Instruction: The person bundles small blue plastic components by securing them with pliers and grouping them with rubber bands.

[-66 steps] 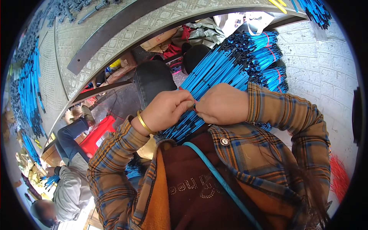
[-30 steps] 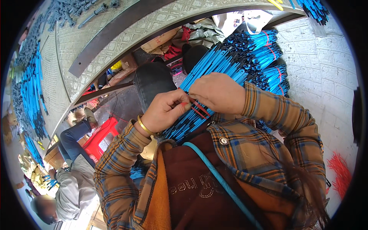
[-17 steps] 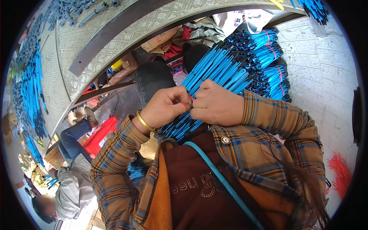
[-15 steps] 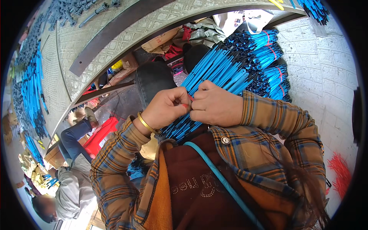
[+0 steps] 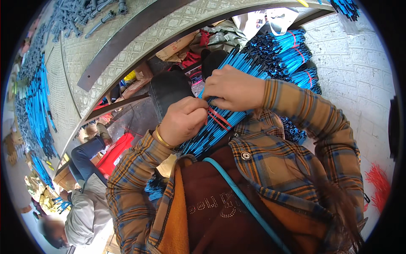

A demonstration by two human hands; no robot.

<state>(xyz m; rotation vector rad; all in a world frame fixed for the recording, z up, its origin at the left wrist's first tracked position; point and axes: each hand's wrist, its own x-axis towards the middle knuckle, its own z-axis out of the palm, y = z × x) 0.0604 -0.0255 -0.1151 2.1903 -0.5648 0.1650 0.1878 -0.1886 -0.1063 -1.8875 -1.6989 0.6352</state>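
Note:
A thick bundle of thin blue sticks (image 5: 242, 62) with black ends lies slanted across my lap. Two strands of red string (image 5: 219, 118) run across its middle. At the bundle's left side, my left hand (image 5: 185, 121) is closed, its fingertips pinched at the end of the red string. My right hand (image 5: 234, 88) arches over the bundle from the right, fingers curled down beside the left fingertips. Whatever the right fingers grip is hidden beneath them.
Tied blue bundles (image 5: 296, 53) are stacked by the white brick wall (image 5: 351, 63). A table (image 5: 122, 55) curves along the upper left, holding grey parts (image 5: 80, 17) and blue sticks (image 5: 37, 106). Another person (image 5: 86, 211) sits at lower left. Red strings (image 5: 377, 186) hang at right.
My right hand has risen and shifted slightly left over the bundle. My left hand has dropped a little. The red string across the sticks now shows plainly.

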